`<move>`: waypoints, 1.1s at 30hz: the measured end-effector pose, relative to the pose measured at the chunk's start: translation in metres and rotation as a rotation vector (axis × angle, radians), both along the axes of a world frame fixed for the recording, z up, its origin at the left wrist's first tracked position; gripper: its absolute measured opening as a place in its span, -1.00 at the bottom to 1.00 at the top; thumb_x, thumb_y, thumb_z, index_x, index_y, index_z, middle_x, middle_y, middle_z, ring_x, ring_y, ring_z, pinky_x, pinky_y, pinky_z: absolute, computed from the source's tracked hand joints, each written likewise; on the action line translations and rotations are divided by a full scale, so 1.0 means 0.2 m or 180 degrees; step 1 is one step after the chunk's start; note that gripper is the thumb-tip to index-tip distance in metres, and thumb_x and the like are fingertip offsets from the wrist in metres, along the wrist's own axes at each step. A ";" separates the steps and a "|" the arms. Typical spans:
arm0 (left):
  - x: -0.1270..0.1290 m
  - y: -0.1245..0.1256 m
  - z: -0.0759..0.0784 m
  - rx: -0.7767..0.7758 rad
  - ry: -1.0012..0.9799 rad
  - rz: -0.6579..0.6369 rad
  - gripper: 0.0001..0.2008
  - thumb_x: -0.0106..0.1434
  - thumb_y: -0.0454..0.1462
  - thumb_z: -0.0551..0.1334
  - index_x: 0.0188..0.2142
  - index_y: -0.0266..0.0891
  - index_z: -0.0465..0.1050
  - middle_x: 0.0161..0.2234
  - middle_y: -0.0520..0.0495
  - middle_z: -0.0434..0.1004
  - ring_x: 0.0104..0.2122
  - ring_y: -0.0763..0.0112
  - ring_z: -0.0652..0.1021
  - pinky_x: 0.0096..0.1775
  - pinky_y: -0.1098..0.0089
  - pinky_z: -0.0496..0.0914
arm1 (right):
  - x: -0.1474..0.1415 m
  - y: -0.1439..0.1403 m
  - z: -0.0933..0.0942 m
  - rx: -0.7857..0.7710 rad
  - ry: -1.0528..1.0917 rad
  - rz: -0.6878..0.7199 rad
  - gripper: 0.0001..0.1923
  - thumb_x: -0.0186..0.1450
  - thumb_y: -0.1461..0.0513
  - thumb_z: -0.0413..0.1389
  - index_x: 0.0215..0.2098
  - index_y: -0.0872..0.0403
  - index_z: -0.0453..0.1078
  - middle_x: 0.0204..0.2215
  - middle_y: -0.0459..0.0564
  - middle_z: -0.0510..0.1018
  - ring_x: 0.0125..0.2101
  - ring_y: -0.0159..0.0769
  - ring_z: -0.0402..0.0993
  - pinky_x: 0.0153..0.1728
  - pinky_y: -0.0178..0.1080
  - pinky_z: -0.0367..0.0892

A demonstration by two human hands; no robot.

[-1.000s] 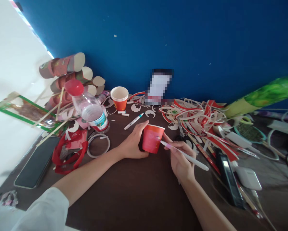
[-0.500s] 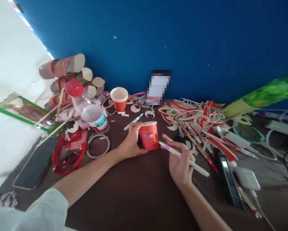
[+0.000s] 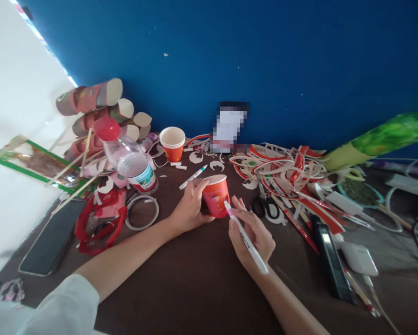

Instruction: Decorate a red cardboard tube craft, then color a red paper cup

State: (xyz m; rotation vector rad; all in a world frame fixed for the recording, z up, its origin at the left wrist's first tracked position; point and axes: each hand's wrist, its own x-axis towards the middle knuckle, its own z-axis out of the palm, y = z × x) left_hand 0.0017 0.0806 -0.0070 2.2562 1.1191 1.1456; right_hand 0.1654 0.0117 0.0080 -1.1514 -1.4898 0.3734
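My left hand (image 3: 190, 208) grips a red paper cup (image 3: 216, 195) from its left side and holds it tilted on the brown table (image 3: 195, 279). My right hand (image 3: 252, 235) holds a white marker (image 3: 246, 237) with a pink band; its tip touches the cup's red side. Black scissors (image 3: 266, 208) lie just right of my right hand.
A water bottle (image 3: 127, 158) with a red cap, another paper cup (image 3: 172, 143), a second marker (image 3: 194, 176), a heap of red and white paper strips (image 3: 289, 172), stacked cups (image 3: 97, 107), a phone (image 3: 50, 237) at left, a black device (image 3: 331, 263) and a white case (image 3: 359, 258) at right.
My left hand turned and tilted the cup. My right hand moved left and swung the marker more upright, bringing its tip onto the cup's side.
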 end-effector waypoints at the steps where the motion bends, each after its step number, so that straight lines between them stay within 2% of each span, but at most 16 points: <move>1: 0.00 0.00 0.00 -0.0022 0.0034 -0.0006 0.05 -0.15 -0.33 0.48 0.22 -0.12 -0.12 0.05 -0.26 0.20 0.06 -0.04 0.36 0.07 -0.14 0.30 | 0.00 0.00 0.00 0.0026 -0.0034 0.0026 -0.74 0.20 0.35 0.17 -0.14 0.02 0.48 -0.15 0.01 0.65 -0.01 -0.02 0.54 0.11 0.09 0.38; 6: 0.00 -0.02 0.00 -0.0139 0.0127 -0.0011 0.01 -0.14 -0.31 0.48 0.20 -0.08 -0.07 0.02 -0.21 0.18 0.06 -0.02 0.35 0.08 -0.12 0.29 | -0.02 0.01 0.03 0.0151 -0.0181 0.0038 -0.72 0.20 0.38 0.17 -0.14 -0.01 0.48 -0.15 -0.01 0.65 -0.02 -0.04 0.54 0.11 0.07 0.39; 14: 0.00 -0.04 0.00 -0.0250 0.0247 0.0079 -0.04 -0.13 -0.30 0.49 0.18 -0.07 -0.02 0.03 -0.22 0.20 0.06 -0.03 0.36 0.08 -0.13 0.28 | -0.04 0.00 0.04 0.0072 -0.0308 -0.0046 -0.75 0.23 0.36 0.17 -0.16 -0.03 0.48 -0.16 -0.01 0.66 0.00 -0.01 0.53 0.09 0.13 0.41; 23: 0.00 -0.04 0.01 -0.0025 0.0286 0.0145 0.00 -0.16 -0.31 0.51 0.18 -0.11 -0.04 0.01 -0.22 0.18 0.02 0.00 0.38 0.05 -0.11 0.35 | -0.04 0.00 0.04 0.0106 -0.0328 -0.0106 -0.74 0.23 0.37 0.16 -0.15 -0.03 0.48 -0.15 -0.02 0.66 -0.02 -0.03 0.54 0.09 0.10 0.41; 28: 0.00 -0.04 0.00 -0.0095 0.0274 0.0135 -0.01 -0.17 -0.30 0.50 0.17 -0.09 -0.03 0.02 -0.22 0.19 0.06 -0.04 0.36 0.06 -0.12 0.32 | -0.04 0.00 0.05 0.0126 -0.0440 -0.0103 -0.76 0.22 0.35 0.17 -0.16 -0.03 0.48 -0.17 -0.01 0.67 -0.01 0.03 0.52 0.08 0.17 0.40; 33: 0.00 -0.04 0.01 -0.0096 0.0282 0.0142 0.00 -0.18 -0.30 0.51 0.17 -0.11 -0.02 0.02 -0.23 0.20 0.04 -0.03 0.37 0.05 -0.11 0.34 | -0.04 0.00 0.04 0.0204 -0.0444 -0.0125 -0.73 0.22 0.38 0.16 -0.15 -0.02 0.48 -0.17 -0.01 0.67 -0.03 -0.01 0.55 0.12 0.17 0.35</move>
